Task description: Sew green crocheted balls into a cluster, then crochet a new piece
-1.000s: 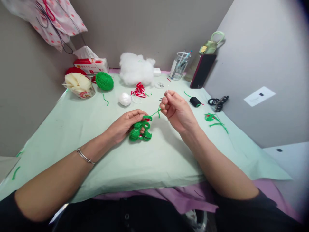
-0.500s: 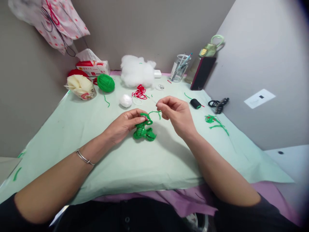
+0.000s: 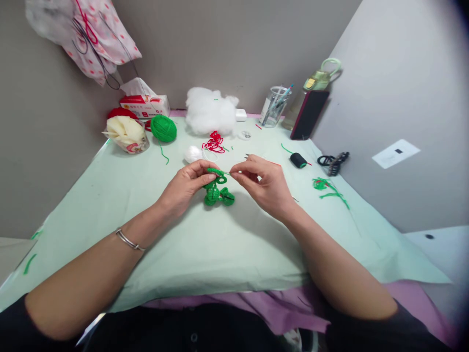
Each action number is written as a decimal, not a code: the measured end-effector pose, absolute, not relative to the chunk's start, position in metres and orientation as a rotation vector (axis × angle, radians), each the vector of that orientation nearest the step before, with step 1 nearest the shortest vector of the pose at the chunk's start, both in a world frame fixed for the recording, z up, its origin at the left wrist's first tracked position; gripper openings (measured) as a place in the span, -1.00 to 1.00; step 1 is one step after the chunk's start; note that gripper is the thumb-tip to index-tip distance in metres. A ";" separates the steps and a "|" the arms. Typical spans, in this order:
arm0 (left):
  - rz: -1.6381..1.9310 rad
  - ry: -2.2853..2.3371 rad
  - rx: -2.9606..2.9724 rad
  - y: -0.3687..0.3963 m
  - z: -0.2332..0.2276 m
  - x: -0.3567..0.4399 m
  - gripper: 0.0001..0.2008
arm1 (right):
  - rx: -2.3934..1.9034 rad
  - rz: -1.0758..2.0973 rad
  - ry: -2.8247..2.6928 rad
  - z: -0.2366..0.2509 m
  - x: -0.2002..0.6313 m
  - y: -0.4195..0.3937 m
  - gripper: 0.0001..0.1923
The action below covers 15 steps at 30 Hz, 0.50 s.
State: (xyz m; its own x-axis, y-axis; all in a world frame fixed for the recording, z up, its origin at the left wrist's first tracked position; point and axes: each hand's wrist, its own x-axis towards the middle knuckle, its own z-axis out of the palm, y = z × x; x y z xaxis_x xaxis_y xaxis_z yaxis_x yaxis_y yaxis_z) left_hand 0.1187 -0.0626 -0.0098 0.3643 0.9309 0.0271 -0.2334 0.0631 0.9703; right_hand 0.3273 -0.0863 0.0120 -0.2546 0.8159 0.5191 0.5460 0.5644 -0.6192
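1. Nearest to us, a purple cloth (image 3: 271,313) hangs below the front edge of the tabletop (image 3: 190,259), which is covered in pale green.
2. Over the tabletop's middle, we see the left hand (image 3: 185,188), with a silver bracelet (image 3: 128,240) on its wrist. Its fingers grasp the upper edge of a green crocheted piece (image 3: 211,194), whose rounded parts hang below the thumb.
3. Just to the right of that piece, the right hand (image 3: 262,183) has thumb and forefinger pinched on a thin strand or needle (image 3: 226,173) that reaches the piece; we cannot tell which it is. A dark tip (image 3: 247,156) shows beside its knuckles, too small for us to name.
4. Well to the right lies a green yarn tangle (image 3: 328,188) with bits of red.
5. Beyond the hands, we find a white ball (image 3: 192,153), a loose red yarn heap (image 3: 213,142), a black spool (image 3: 298,160) and, near the right edge, a dark hair clip (image 3: 334,164).
6. Farther back stand a printed tub (image 3: 139,145) of pale yellow sheets, a green yarn ball (image 3: 163,128), a phone (image 3: 309,116) leaning on a bottle (image 3: 318,82), and a clear cup (image 3: 269,116) of pens.
7. By the back wall, we see a tissue box (image 3: 146,106) and fluffy white stuffing (image 3: 211,112).
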 end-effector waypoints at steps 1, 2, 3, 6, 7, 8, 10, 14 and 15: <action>1.027 0.778 1.171 -0.063 -0.009 0.119 -0.88 | -1.101 0.404 -1.940 0.013 0.328 -0.087 -0.88; 1.027 0.786 1.169 -0.063 -0.009 0.119 -0.88 | -1.102 0.413 -1.939 0.013 0.328 -0.087 -0.88; 1.029 0.792 1.167 -0.063 -0.009 0.119 -0.88 | -1.101 0.422 -1.938 0.014 0.328 -0.087 -0.88; 1.032 0.800 1.183 -0.062 -0.011 0.118 -0.87 | -1.090 0.426 -1.952 0.014 0.328 -0.087 -0.87; 1.033 0.799 1.195 -0.061 -0.012 0.117 -0.88 | -1.088 0.421 -1.959 0.014 0.329 -0.087 -0.87; 1.034 0.799 1.209 -0.061 -0.013 0.117 -0.88 | -1.088 0.414 -1.967 0.014 0.329 -0.086 -0.87; 1.039 0.813 1.244 -0.060 -0.015 0.116 -0.89 | -1.094 0.400 -1.983 0.013 0.329 -0.086 -0.86; 1.048 0.898 1.321 -0.060 -0.015 0.116 -0.87 | -1.106 0.381 -2.014 0.014 0.331 -0.086 -0.84; 1.045 0.920 1.334 -0.060 -0.014 0.116 -0.86 | -1.107 0.385 -2.019 0.014 0.331 -0.086 -0.83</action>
State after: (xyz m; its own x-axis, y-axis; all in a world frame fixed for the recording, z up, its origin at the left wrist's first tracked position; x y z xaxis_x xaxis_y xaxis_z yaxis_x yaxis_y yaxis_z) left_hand 0.1158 -0.0600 -0.0140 0.2965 0.9532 0.0591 -0.0616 -0.0426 0.9972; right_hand 0.3311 -0.0856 0.0143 -0.3113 0.8126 0.4927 0.5744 0.5739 -0.5837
